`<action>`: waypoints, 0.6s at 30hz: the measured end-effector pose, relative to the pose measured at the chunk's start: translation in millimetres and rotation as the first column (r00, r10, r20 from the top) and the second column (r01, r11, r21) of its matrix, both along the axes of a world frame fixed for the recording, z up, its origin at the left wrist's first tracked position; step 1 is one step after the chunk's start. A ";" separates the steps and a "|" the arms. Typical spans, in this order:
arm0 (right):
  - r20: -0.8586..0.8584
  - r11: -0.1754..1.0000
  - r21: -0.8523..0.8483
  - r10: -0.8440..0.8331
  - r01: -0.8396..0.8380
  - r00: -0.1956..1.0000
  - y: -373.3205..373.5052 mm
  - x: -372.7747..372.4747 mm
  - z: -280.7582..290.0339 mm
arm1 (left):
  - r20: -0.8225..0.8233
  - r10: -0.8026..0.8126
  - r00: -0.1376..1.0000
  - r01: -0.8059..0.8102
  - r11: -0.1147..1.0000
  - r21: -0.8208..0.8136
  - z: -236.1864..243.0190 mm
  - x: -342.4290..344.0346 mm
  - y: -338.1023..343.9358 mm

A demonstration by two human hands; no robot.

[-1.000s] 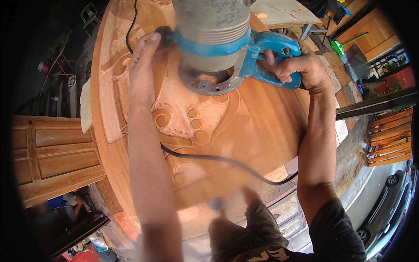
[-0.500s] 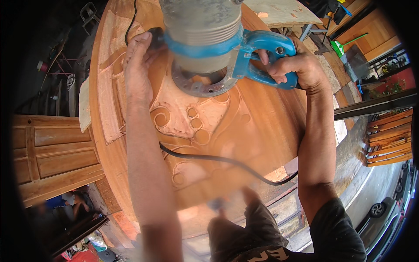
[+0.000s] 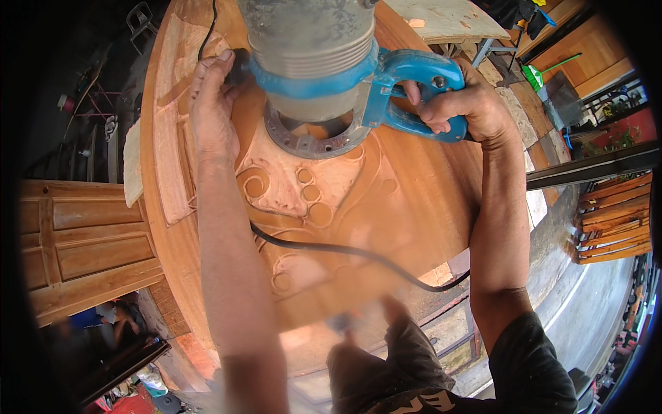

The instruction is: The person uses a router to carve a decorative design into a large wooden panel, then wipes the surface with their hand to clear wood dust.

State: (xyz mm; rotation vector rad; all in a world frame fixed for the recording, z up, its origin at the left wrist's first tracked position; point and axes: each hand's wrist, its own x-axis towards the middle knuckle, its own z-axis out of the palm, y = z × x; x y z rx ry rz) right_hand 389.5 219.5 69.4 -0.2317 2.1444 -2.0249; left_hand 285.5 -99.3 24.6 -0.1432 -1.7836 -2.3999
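**Router [image 3: 314, 77] over carved wooden panel [image 3: 420, 186]**

It's at 12 o'clock. My right fingers [image 3: 445, 108] clamped on its blue handle [image 3: 419, 62], 1 o'clock; left fingers [image 3: 222, 63] touch the black knob [image 3: 240, 67], 11 o'clock, can't tell if closed around it.

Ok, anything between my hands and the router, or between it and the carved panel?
Nothing visible: your right hand grips the router's blue handle, your left hand holds its dark knob, and nothing shows between its base and the carved panel. The nearer black cord lies clear.
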 end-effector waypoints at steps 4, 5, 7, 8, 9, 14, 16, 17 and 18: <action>0.007 1.000 -0.012 0.020 -0.020 1.000 -0.1 1.5 -1.8 | -0.005 -0.002 1.000 0.002 1.000 -0.012 1.3 4.1 -2.4; 0.007 1.000 -0.009 0.017 -0.017 1.000 -0.4 2.0 -2.5 | -0.004 -0.003 1.000 0.003 1.000 -0.011 0.3 4.4 -2.3; 0.009 1.000 -0.006 0.014 -0.014 1.000 -0.6 3.0 -4.4 | -0.031 0.012 0.999 -0.011 1.000 0.006 -1.9 4.7 -2.3; 0.019 1.000 -0.013 0.013 -0.013 1.000 -0.3 3.0 -5.3 | -0.030 0.011 0.999 -0.011 1.000 0.006 -3.3 5.1 -3.3; 0.030 1.000 -0.020 0.012 -0.011 0.999 0.3 3.0 -6.3 | -0.029 -0.018 0.999 0.017 1.000 -0.014 -4.8 5.4 -4.7; -0.004 1.000 0.007 0.010 -0.010 1.000 6.0 2.7 -4.7 | -0.019 -0.038 0.999 0.038 0.999 0.001 -3.3 4.4 -1.2; -0.013 1.000 0.017 0.011 -0.011 1.000 8.0 3.5 -3.0 | -0.027 -0.080 0.996 0.080 0.997 -0.020 -0.6 6.0 -0.5; -0.009 1.000 0.013 0.014 -0.014 1.000 8.3 3.7 -2.4 | -0.028 -0.080 0.996 0.080 0.997 -0.023 1.4 7.2 0.1; -0.005 1.000 0.009 0.017 -0.017 1.000 8.7 3.9 -1.9 | -0.025 -0.071 0.997 0.070 0.997 -0.044 3.6 8.5 1.0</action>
